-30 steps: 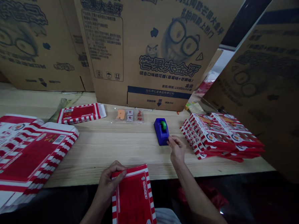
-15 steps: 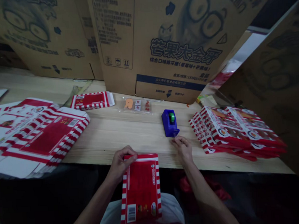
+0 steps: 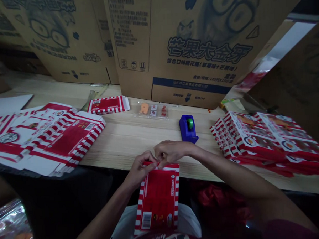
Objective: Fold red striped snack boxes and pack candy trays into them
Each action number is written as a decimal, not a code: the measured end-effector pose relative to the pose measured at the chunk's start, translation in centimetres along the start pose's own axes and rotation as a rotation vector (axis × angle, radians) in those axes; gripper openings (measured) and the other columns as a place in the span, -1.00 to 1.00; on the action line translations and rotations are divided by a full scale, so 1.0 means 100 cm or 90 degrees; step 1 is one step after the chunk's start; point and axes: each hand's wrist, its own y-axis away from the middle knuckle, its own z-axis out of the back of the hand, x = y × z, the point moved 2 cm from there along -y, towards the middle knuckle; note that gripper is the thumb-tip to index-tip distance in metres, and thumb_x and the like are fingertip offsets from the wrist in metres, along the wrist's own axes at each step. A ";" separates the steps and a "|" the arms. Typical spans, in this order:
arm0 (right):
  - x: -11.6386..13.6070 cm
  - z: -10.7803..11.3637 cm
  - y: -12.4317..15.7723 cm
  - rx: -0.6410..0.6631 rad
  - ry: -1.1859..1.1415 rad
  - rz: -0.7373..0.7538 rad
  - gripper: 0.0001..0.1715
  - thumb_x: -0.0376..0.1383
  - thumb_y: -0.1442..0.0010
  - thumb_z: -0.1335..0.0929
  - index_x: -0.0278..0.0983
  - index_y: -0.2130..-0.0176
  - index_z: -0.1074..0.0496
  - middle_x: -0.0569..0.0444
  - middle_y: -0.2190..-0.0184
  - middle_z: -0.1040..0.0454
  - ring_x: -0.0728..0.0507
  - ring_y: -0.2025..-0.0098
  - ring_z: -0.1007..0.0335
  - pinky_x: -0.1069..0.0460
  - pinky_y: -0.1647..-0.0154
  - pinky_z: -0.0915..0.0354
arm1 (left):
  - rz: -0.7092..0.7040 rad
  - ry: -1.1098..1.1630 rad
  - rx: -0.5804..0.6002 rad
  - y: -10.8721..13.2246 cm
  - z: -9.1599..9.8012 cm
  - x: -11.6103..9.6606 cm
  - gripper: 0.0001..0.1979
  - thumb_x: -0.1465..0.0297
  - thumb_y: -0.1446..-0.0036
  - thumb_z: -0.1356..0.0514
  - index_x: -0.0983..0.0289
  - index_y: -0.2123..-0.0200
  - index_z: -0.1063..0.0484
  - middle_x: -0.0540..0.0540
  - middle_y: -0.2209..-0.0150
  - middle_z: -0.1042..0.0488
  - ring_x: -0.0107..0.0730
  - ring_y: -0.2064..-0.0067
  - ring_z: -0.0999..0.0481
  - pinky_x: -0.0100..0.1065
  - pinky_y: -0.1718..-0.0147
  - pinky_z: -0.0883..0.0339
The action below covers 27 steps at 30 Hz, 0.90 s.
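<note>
A flat red box (image 3: 160, 198) with red-and-white striped sides leans upright against my lap, its back panel with a barcode facing me. My left hand (image 3: 142, 166) pinches its top edge, thumb in front. Right beside it, my right hand (image 3: 169, 151) is bent over the same top edge, fingers pressed together at the box. Whatever lies between those fingertips is too small or hidden to make out. Just beyond my right hand stands a blue tape dispenser (image 3: 187, 130) with a green core.
Unfilled flat boxes (image 3: 69, 138) are stacked at left, and packed window boxes (image 3: 259, 135) at right. A single box (image 3: 107, 104) and a clear sachet of candies (image 3: 152, 110) lie farther back. Large cartons (image 3: 183, 72) wall off the table's rear.
My right hand has left the tape dispenser's cutting edge and moved left to the box's top edge, meeting my left hand. The view has shifted slightly, and the left hand keeps its hold.
</note>
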 end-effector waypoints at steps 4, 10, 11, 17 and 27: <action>0.004 -0.008 0.006 -0.162 0.025 -0.080 -0.71 -0.17 0.08 -0.52 -0.30 0.50 -0.43 0.16 0.55 -0.36 0.00 0.48 -0.21 0.10 0.45 -0.03 | 0.004 -0.008 -0.019 0.004 0.006 0.002 -0.85 0.35 -0.09 -0.23 0.29 0.47 -0.40 0.02 0.41 -0.35 -0.37 0.32 -0.36 -0.36 0.25 -0.20; -0.017 -0.027 0.016 -0.047 -0.468 -0.140 -0.59 -0.04 0.12 -0.50 -0.33 0.46 -0.43 0.24 0.61 -0.34 0.05 0.57 -0.16 0.14 0.55 -0.04 | -0.047 -0.020 0.003 0.004 0.003 -0.011 -0.87 0.36 -0.10 -0.24 0.29 0.45 -0.45 0.05 0.38 -0.39 -0.35 0.29 -0.39 -0.33 0.23 -0.24; -0.020 -0.034 0.016 -0.021 -0.567 -0.154 -0.58 -0.04 0.14 -0.50 -0.33 0.50 -0.41 0.26 0.64 -0.32 0.07 0.60 -0.12 0.14 0.57 -0.02 | -0.057 -0.023 0.001 0.005 0.002 -0.013 -0.87 0.36 -0.10 -0.24 0.29 0.44 -0.46 0.06 0.38 -0.40 -0.34 0.29 -0.40 -0.32 0.23 -0.24; -0.021 -0.071 0.013 -0.100 -0.897 -0.148 -0.61 -0.12 0.26 -0.54 -0.31 0.56 -0.40 0.26 0.63 -0.33 0.08 0.61 -0.15 0.13 0.52 -0.11 | -0.094 -0.018 -0.007 0.014 -0.001 -0.023 -0.92 0.39 -0.08 -0.27 0.26 0.43 -0.50 0.08 0.34 -0.45 -0.31 0.26 -0.45 -0.28 0.20 -0.27; 0.004 -0.015 0.021 -0.059 -0.370 -0.049 -0.54 0.03 -0.07 -0.39 -0.34 0.46 -0.48 0.17 0.58 -0.37 0.01 0.51 -0.22 0.10 0.45 -0.14 | -0.100 -0.016 -0.043 0.019 -0.008 -0.028 -0.82 0.28 -0.08 -0.28 0.27 0.44 -0.51 0.12 0.36 -0.46 -0.28 0.27 -0.46 -0.28 0.23 -0.30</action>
